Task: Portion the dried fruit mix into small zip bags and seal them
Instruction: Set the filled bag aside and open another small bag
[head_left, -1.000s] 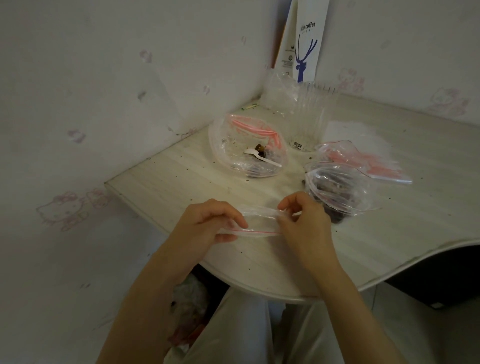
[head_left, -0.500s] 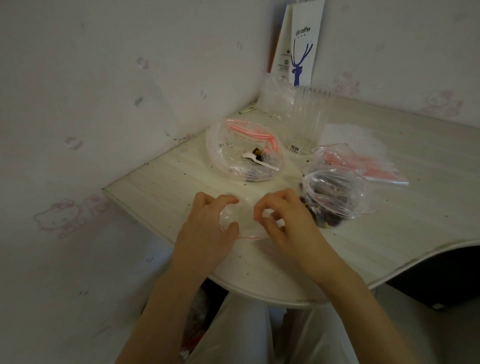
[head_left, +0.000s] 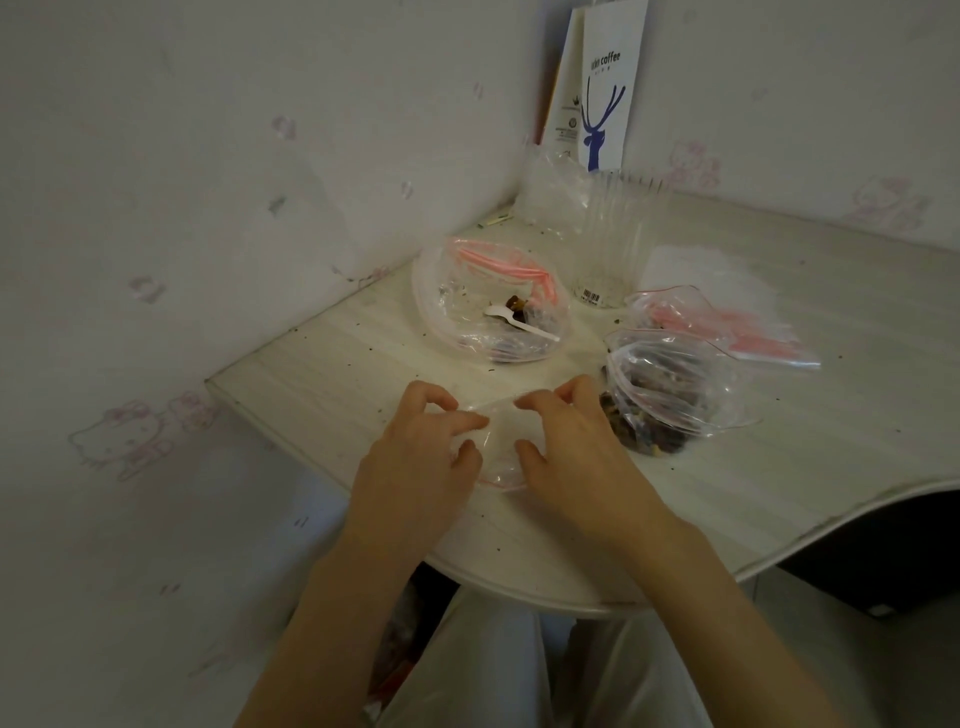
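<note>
Step in hand: I judge I am opening the mouth of an empty small zip bag (head_left: 497, 451) so it can take a portion.
Left hand (head_left: 415, 467): fingers narrow, pinching the bag's left edge between thumb and fingertips.
Right hand (head_left: 576, 457): fingers narrow, pinching the right edge; thumb below, fingertips curled over the top.
Where the bag is: between my two hands, low over the near edge of the surface (head_left: 322, 374), its red zip line facing me.
Doing it well: I would pull the two lips apart, not along the zip, and keep the mouth round and turned up before reaching for the spoon.
Risk: the film is thin and slippery; a pinch on both layers at once will keep it closed.
Dried fruit mix (head_left: 649, 431): in one open large zip bag (head_left: 675, 395) just right of my right hand.
Second large bag (head_left: 493, 301): one, nearly empty, a few dark pieces left.
White plastic spoon (head_left: 519, 321): one, lying in that bag.
Spare zip bags (head_left: 727, 327): one flat pile, count unclear.
Clear ribbed cup (head_left: 613, 244): one.
Filled small bags: none that I can see.
</note>
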